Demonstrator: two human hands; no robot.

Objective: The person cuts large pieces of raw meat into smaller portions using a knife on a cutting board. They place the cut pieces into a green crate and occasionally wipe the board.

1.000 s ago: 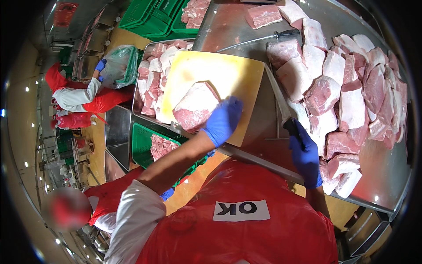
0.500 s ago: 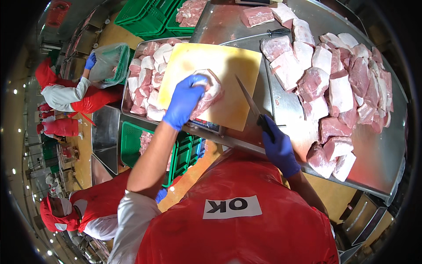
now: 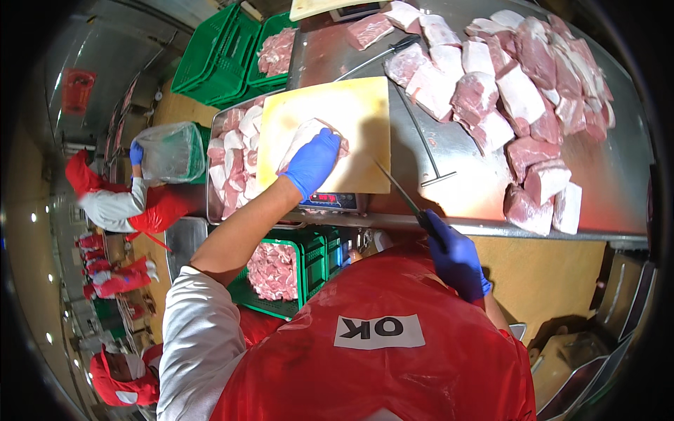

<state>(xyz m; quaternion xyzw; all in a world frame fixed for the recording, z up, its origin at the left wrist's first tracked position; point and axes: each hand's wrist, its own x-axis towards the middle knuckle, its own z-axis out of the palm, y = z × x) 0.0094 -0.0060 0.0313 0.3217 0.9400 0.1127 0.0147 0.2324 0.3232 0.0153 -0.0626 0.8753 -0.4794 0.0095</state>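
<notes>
A piece of pork (image 3: pixel 298 137) with a pale fat layer lies on the yellow cutting board (image 3: pixel 361 105). From above, my left hand (image 3: pixel 314 165), in a blue glove, grips it with fingers curled over its right side. My right hand (image 3: pixel 455 256), also gloved in blue, is closed round the dark handle of a knife (image 3: pixel 404 191). The blade points up and left, its tip over the right part of the board and apart from the meat. Under the board's near edge sits a scale (image 3: pixel 337 201) with a lit red display.
A metal tray (image 3: pixel 209 193) of pork pieces stands left of the board. Many larger pork pieces (image 3: pixel 523 95) cover the steel table (image 3: pixel 597 182) at right. A sharpening steel (image 3: pixel 375 57) and a T-shaped metal rod (image 3: pixel 421 137) lie between. Green crates (image 3: pixel 210 59) stand far left; a co-worker (image 3: pixel 133 200) is at left.
My head view has shifted. The pork, earlier held up on edge, now lies lower on the board with my left hand over its top. My right hand still holds the knife beside the board.
</notes>
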